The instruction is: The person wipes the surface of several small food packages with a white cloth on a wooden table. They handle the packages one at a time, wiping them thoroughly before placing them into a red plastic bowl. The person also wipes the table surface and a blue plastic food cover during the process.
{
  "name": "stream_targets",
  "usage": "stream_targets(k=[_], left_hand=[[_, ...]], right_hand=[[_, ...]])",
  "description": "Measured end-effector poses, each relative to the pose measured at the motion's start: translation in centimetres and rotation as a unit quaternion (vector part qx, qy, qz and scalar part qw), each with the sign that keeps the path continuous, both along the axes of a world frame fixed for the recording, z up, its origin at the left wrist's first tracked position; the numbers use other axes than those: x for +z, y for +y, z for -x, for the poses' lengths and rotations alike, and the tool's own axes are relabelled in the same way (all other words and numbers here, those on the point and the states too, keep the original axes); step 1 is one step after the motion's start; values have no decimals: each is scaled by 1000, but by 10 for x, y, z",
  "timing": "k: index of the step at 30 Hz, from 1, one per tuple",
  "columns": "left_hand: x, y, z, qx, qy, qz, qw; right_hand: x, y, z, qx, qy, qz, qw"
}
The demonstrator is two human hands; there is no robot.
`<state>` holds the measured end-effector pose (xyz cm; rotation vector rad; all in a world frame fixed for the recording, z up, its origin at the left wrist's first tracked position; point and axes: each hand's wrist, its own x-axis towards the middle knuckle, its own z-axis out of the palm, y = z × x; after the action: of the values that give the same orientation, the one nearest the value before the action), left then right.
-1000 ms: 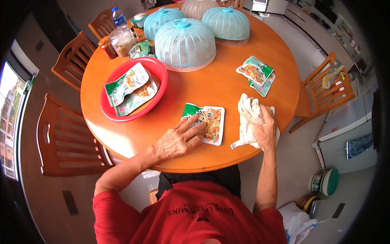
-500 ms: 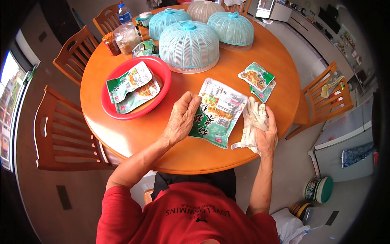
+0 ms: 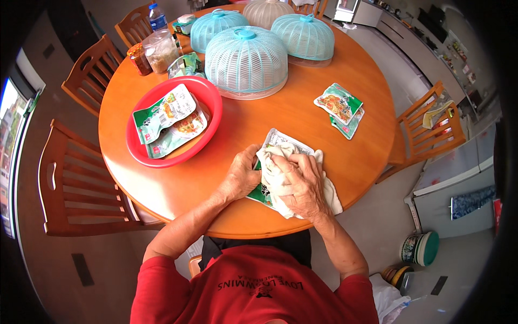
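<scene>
A green-and-white food pouch (image 3: 261, 195) lies on the table near its front edge, mostly covered by a cream cloth (image 3: 274, 171). My left hand (image 3: 240, 177) pinches the pouch's left edge, thumb on top. Over the pouch, my right hand (image 3: 303, 186) presses the bunched cloth down, fingers curled into it. One end of the cloth hangs past the pouch on the right. To the left, a red basin (image 3: 208, 139) holds similar pouches (image 3: 181, 128). Two more pouches (image 3: 340, 105) overlap on the table to the right.
Blue mesh food covers (image 3: 246, 62) and a pale one (image 3: 267, 13) stand at the back of the round wooden table (image 3: 237, 119). A clear jar (image 3: 161, 51), a red-brown jar (image 3: 139, 59) and a water bottle (image 3: 157, 19) are at the far left. Wooden chairs (image 3: 89, 183) surround it.
The pouch, held raised before, now rests on the table. My right hand has brought the cloth leftward from beside the pouch onto its face. My left hand has moved slightly down, still on the pouch's edge.
</scene>
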<state>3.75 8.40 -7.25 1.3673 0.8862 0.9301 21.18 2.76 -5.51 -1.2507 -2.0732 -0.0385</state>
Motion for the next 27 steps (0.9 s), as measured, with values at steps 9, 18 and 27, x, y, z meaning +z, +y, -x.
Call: stream_targets(k=[9, 18, 27], left_hand=[[1, 3, 3, -2, 34, 13, 999], [-1, 4, 3, -15, -25, -5, 1000], [2, 3, 7, -22, 5, 15, 1000]], right_hand=[[9, 63, 1, -77, 44, 172, 981], [0, 51, 0, 171, 114, 124, 971], [5, 54, 2, 88, 74, 180, 977]])
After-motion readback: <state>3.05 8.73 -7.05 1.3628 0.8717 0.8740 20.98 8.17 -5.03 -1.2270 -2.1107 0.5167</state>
